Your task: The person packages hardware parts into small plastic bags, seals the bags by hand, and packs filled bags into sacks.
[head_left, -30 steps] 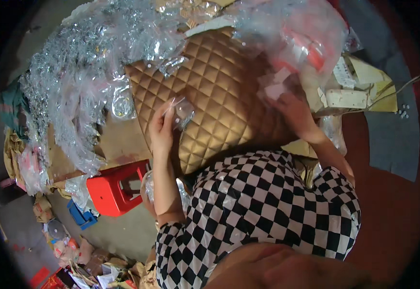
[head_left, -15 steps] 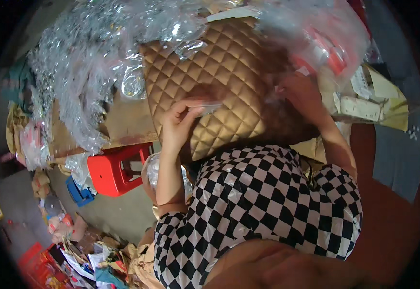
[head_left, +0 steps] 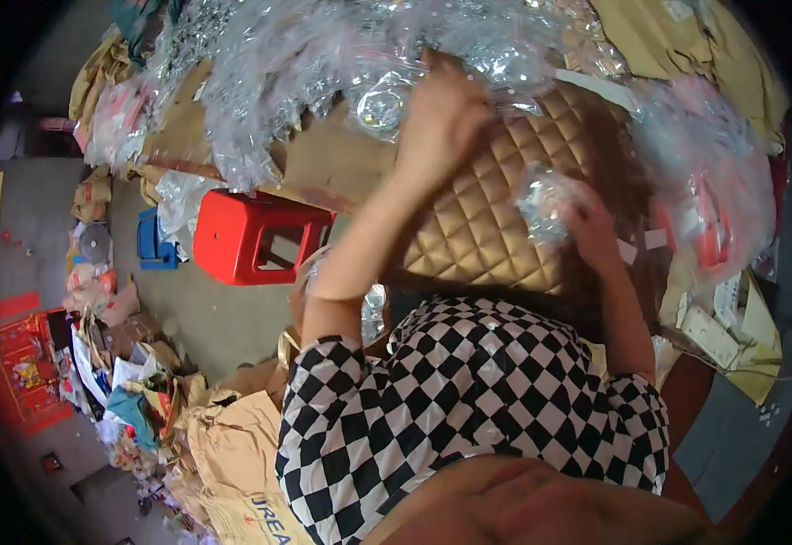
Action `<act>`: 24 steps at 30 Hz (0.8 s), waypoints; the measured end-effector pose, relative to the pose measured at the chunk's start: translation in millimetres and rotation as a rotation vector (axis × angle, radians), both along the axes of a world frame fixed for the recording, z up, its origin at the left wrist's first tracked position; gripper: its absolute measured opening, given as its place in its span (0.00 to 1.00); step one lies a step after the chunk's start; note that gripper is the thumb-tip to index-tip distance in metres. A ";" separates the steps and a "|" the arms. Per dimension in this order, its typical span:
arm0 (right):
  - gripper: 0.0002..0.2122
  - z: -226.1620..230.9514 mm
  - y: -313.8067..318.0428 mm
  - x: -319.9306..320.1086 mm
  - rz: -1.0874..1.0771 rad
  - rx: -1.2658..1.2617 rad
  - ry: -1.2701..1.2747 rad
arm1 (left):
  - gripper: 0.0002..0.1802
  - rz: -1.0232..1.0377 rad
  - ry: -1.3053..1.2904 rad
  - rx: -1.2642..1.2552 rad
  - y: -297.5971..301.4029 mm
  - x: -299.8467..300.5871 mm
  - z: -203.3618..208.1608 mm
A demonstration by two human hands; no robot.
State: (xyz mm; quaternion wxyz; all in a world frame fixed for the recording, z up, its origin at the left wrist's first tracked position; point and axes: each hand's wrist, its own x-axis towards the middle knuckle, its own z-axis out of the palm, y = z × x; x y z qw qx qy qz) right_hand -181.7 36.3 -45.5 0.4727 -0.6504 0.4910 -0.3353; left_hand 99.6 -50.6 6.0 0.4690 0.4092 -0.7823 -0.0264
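Observation:
A brown quilted cushion (head_left: pixel 487 227) lies before me on the table. My right hand (head_left: pixel 587 222) is over its right part, with the fingers closed around a small clear plastic packet (head_left: pixel 544 207); motion blurs what is inside. Farther up, my left hand (head_left: pixel 446 113) reaches across the cushion's far left edge to a large heap of clear plastic packets (head_left: pixel 323 73). The left fingers point into the heap's near edge and are blurred, so their grip does not show.
To the right lies a clear plastic bundle with red parts (head_left: pixel 709 213), beside an open carton (head_left: pixel 714 336). A red stool (head_left: pixel 250 238) and a small blue stool (head_left: pixel 157 241) stand on the floor at left. Paper bags and mixed scraps (head_left: pixel 141 391) lie at lower left.
My left hand has gone from the cushion's middle up to the heap. A clear packet now shows in my right hand. The whole view has shifted toward the left.

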 end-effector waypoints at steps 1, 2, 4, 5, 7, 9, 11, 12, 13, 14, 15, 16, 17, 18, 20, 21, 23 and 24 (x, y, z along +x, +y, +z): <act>0.18 -9.2 -0.8 -11.4 -0.105 0.059 0.029 | 0.11 0.165 -0.240 0.268 -12.0 12.9 28.3; 0.18 -6.5 -5.0 -10.4 -0.078 0.040 0.028 | 0.21 0.465 -0.449 -0.163 -38.4 60.9 -6.5; 0.17 -7.3 -10.1 -18.6 -0.047 -0.118 0.172 | 0.17 0.518 -0.753 -0.153 -64.4 120.6 -14.8; 0.17 -10.4 -8.6 -20.8 -0.061 -0.124 0.177 | 0.10 0.407 -0.808 0.004 -65.2 131.6 -8.3; 0.17 -20.4 -4.0 -17.9 -0.165 -0.100 0.176 | 0.04 0.317 -0.796 0.014 -59.3 131.7 5.7; 0.18 -23.5 -0.3 -19.0 -0.171 -0.064 0.158 | 0.04 0.229 -0.539 -0.043 -43.5 121.0 23.2; 0.18 -21.4 1.1 -16.4 -0.163 -0.030 0.137 | 0.04 0.242 -0.582 -0.141 -17.4 108.8 50.8; 0.18 -19.0 1.5 -14.6 -0.161 -0.044 0.136 | 0.04 0.271 -0.625 -0.231 -3.1 103.4 64.5; 0.18 -15.0 1.2 -13.8 -0.162 -0.058 0.140 | 0.04 0.268 -0.619 -0.233 6.1 96.1 75.8; 0.18 -11.1 0.8 -13.2 -0.163 -0.057 0.142 | 0.03 0.294 -0.531 -0.187 14.5 86.2 85.6; 0.18 -6.9 0.6 -13.1 -0.160 -0.032 0.168 | 0.02 0.319 -0.442 -0.140 21.6 76.5 94.6; 0.17 -4.3 -0.1 -13.4 -0.154 -0.010 0.193 | 0.01 0.228 -0.396 -0.103 28.9 68.2 104.5; 0.17 -9.9 -3.8 -21.4 -0.153 -0.010 0.196 | 0.01 0.228 -0.393 -0.102 38.1 60.4 104.5; 0.17 -22.1 -10.9 -36.0 -0.183 -0.195 0.199 | 0.02 0.118 -0.209 0.270 46.4 50.8 103.5; 0.17 -10.0 -23.7 -33.8 -0.202 -0.380 0.192 | 0.05 -0.074 -0.123 0.511 53.7 37.5 85.9; 0.16 17.0 -30.5 -25.1 -0.223 -0.238 -0.101 | 0.06 -0.156 -0.221 0.383 56.2 34.8 65.3; 0.15 52.0 -41.2 -11.2 -0.263 -0.091 -0.384 | 0.07 -0.312 -0.270 0.360 62.3 17.5 41.9; 0.13 59.4 -48.5 -5.8 -0.192 -0.083 -0.423 | 0.05 -0.341 -0.170 0.381 67.3 9.3 38.5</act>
